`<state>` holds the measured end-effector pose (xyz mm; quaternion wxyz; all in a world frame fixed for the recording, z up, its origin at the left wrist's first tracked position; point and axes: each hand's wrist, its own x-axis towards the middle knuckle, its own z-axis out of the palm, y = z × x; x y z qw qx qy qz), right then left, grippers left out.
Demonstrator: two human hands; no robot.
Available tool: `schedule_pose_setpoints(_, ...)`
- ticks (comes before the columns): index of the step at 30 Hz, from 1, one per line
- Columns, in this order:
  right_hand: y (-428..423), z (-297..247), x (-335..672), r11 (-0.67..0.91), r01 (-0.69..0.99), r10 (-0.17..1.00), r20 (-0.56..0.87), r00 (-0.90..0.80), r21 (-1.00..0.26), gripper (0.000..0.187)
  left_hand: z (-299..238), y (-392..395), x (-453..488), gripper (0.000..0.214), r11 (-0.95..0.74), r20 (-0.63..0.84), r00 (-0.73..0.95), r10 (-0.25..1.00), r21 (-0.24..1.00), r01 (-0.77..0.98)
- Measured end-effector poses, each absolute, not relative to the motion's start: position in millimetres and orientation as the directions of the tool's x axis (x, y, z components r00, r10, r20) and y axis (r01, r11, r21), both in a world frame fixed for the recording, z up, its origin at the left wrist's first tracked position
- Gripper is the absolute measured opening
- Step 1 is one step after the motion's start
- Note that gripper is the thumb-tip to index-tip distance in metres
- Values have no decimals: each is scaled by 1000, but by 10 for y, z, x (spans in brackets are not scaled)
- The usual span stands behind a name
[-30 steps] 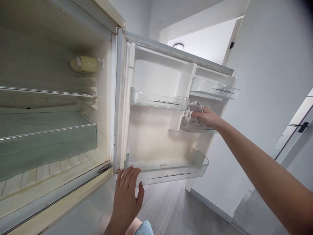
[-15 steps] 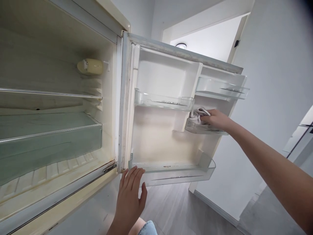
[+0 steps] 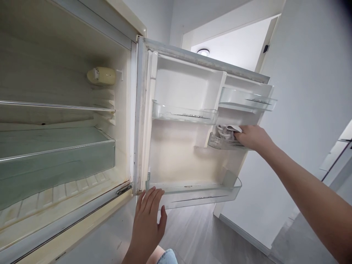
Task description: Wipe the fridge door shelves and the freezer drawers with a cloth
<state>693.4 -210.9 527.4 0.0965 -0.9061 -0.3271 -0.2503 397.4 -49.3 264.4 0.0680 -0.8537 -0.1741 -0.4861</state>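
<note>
The small clear door shelf [image 3: 226,142] on the right of the open fridge door [image 3: 176,154] looks only clipped in place, so a hard push from the cloth [image 3: 227,131] could, I judge, pop it off its lugs or tip it toward the floor [image 3: 198,234]; the door itself might also swing away if pressed sideways, since only a flat palm steadies it. The right hand [image 3: 253,138] has its grip clenched around the bunched white cloth, fingers curled over it, pressing it down inside that small shelf just under the upper right shelf [image 3: 246,99]. The left hand [image 3: 148,220] grasps nothing: its fingers are spread wide and laid flat against the near bottom corner of the door, touching the left end of the long bottom shelf [image 3: 198,194]. The fridge compartment [image 3: 55,146] at left stands open.
</note>
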Motion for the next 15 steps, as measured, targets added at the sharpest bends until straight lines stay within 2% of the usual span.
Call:
schedule_pose_setpoints(3, -2176, 5293, 6933, -862, 505, 465, 463, 755, 41, 31, 2638, -492, 3972, 43, -932, 851, 472, 230, 53, 359)
schedule_pose_setpoints(5, -2203, 5304, 6919, -875, 480, 456, 441, 773, 64, 31, 2632, -490, 3973, 43, -935, 853, 469, 228, 57, 351)
schedule_pose_setpoints(11, -2246, 5315, 6902, -842, 518, 527, 433, 731, 150, 30, 2611, -478, 3987, 40, -929, 866, 440, 239, 72, 363)
schedule_pose_setpoints(15, -2265, 5287, 6926, -810, 575, 558, 455, 694, 116, 26, 2602, -501, 3990, 41, -927, 869, 438, 229, 57, 371)
